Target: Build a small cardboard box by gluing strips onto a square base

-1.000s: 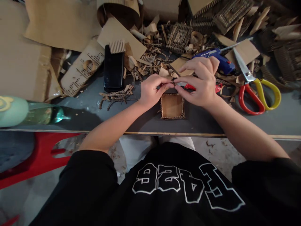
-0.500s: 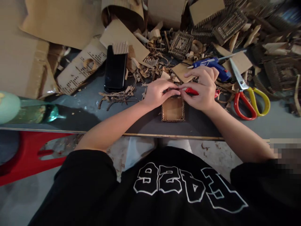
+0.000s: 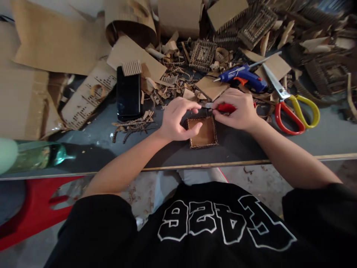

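Note:
A small square cardboard tray with a raised corrugated rim lies near the table's front edge. Over its left side is my left hand, thumb and fingers apart with nothing between them. Just beyond the tray's upper right corner, my right hand has thumb and forefinger pinched together; what they hold, if anything, is too small to make out. A red-handled tool shows through the gap in that hand, mostly hidden, its kind unclear. Behind the right hand rests a blue glue gun.
Scissors with red and yellow handles lie to the right. At left are a black phone, corrugated strips and a green bottle. Cardboard scraps and small corrugated frames crowd the back.
My left hand has drawn away from my right fingertips, its fingers spreading apart. The right hand stays pinched, lower in view. The whole view has shifted, and more of the tray shows.

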Available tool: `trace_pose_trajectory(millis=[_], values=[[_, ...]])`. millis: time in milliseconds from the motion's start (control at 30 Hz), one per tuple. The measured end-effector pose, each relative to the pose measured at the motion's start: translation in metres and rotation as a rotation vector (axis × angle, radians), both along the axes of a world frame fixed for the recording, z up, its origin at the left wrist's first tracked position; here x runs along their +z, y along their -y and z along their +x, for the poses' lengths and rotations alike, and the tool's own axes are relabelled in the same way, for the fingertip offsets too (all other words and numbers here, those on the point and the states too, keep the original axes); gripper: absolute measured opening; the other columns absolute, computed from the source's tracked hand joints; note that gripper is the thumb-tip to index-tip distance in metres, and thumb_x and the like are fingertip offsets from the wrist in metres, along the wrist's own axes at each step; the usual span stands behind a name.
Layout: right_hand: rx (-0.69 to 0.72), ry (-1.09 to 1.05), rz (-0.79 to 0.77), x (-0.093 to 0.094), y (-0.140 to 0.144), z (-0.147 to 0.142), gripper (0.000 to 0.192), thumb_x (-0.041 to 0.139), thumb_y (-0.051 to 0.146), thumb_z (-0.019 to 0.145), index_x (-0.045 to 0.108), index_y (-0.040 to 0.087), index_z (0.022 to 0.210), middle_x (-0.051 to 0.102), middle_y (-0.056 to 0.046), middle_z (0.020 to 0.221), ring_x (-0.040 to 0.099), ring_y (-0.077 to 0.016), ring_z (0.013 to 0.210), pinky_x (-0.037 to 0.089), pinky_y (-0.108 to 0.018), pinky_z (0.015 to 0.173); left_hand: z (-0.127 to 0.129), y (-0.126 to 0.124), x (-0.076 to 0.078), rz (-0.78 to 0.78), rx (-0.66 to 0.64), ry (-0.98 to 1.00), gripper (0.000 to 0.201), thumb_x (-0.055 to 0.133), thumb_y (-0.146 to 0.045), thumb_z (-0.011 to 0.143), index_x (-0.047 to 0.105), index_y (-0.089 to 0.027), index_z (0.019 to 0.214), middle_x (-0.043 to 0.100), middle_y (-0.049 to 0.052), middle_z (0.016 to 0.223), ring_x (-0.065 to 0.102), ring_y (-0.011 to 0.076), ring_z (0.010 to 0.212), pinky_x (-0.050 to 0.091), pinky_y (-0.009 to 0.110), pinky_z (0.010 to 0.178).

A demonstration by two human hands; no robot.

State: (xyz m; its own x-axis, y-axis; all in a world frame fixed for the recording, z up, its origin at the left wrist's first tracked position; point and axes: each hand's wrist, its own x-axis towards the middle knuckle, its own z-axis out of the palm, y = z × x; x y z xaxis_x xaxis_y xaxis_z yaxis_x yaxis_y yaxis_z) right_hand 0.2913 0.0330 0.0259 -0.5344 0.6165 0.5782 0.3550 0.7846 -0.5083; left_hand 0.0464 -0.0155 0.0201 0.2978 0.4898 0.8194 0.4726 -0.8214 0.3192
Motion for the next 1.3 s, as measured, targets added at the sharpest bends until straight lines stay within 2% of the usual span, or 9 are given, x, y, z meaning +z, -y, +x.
trace_pose_trajectory(millis=[100,233,333,467,633,800,1033,1300], values=[[0.08,0.083,0.005,0.0,-0.001,0.0,0.008,0.069,0.023,0.077,0.069,0.028,0.084,0.074,0.001,0.08,0.071,-0.0241,0.082,0.056,-0.042,0.082,-0.004,0.003,0.0,0.081,0.017,-0.053,0.03,0.073,-0.043,0.091,0.064,-0.024,0.112,0.07,0.001,0.083,0.066,0.02,0.076,0.055,0.037,0.074],[0.045,0.186,0.013,0.003,0.001,0.0,0.006,0.066,0.023,0.077,0.067,0.026,0.083,0.072,0.0,0.078,0.071,-0.0243,0.085,0.055,-0.04,0.082,-0.004,-0.001,-0.01,-0.026,0.028,-0.187,0.037,0.072,-0.054,0.094,0.067,-0.023,0.113,0.07,0.004,0.092,0.069,0.0241,0.086,0.056,0.04,0.081],[0.022,0.209,0.047,0.006,0.003,0.0,0.006,0.063,0.021,0.079,0.066,0.024,0.083,0.073,-0.002,0.08,0.071,-0.0251,0.088,0.055,-0.04,0.082,-0.002,-0.004,-0.018,-0.112,0.047,-0.265,0.036,0.072,-0.055,0.095,0.071,-0.02,0.104,0.07,0.006,0.091,0.07,0.0253,0.088,0.056,0.039,0.078],[0.022,0.229,0.085,0.008,0.003,-0.002,0.006,0.062,0.022,0.082,0.067,0.024,0.085,0.073,-0.002,0.081,0.069,-0.025,0.086,0.056,-0.04,0.081,-0.002,-0.005,-0.02,-0.182,0.028,-0.256,0.034,0.074,-0.053,0.094,0.074,-0.019,0.098,0.07,0.005,0.088,0.07,0.0243,0.087,0.056,0.037,0.073],[-0.01,0.417,-0.02,0.014,0.002,-0.005,0.006,0.062,0.023,0.079,0.067,0.024,0.081,0.071,-0.004,0.08,0.067,-0.0266,0.087,0.053,-0.042,0.082,-0.002,-0.005,-0.019,-0.231,0.03,-0.269,0.032,0.076,-0.051,0.093,0.073,-0.019,0.096,0.071,0.005,0.089,0.071,0.0262,0.091,0.057,0.038,0.075],[-0.073,0.572,-0.043,0.027,0.009,-0.01,0.005,0.064,0.021,0.081,0.068,0.023,0.081,0.072,-0.008,0.084,0.068,-0.0304,0.1,0.052,-0.045,0.091,-0.001,-0.006,-0.019,-0.264,0.018,-0.283,0.032,0.078,-0.05,0.092,0.07,-0.019,0.094,0.072,0.006,0.09,0.072,0.0274,0.093,0.057,0.039,0.077],[-0.083,0.542,-0.03,0.03,0.012,-0.011,0.011,0.063,0.022,0.084,0.074,0.022,0.081,0.078,-0.008,0.092,0.069,-0.0319,0.102,0.054,-0.048,0.091,-0.001,-0.008,-0.02,-0.27,0.007,-0.281,0.032,0.077,-0.051,0.092,0.068,-0.02,0.091,0.07,0.006,0.088,0.071,0.0274,0.091,0.057,0.04,0.075],[-0.095,0.475,-0.125,0.028,0.012,-0.01,0.013,0.066,0.019,0.083,0.073,0.025,0.074,0.077,-0.006,0.088,0.068,-0.0307,0.101,0.055,-0.048,0.095,-0.002,-0.01,-0.022,-0.298,0.0,-0.304,0.035,0.076,-0.054,0.092,0.066,-0.021,0.09,0.069,0.006,0.088,0.07,0.0278,0.092,0.056,0.04,0.075]])
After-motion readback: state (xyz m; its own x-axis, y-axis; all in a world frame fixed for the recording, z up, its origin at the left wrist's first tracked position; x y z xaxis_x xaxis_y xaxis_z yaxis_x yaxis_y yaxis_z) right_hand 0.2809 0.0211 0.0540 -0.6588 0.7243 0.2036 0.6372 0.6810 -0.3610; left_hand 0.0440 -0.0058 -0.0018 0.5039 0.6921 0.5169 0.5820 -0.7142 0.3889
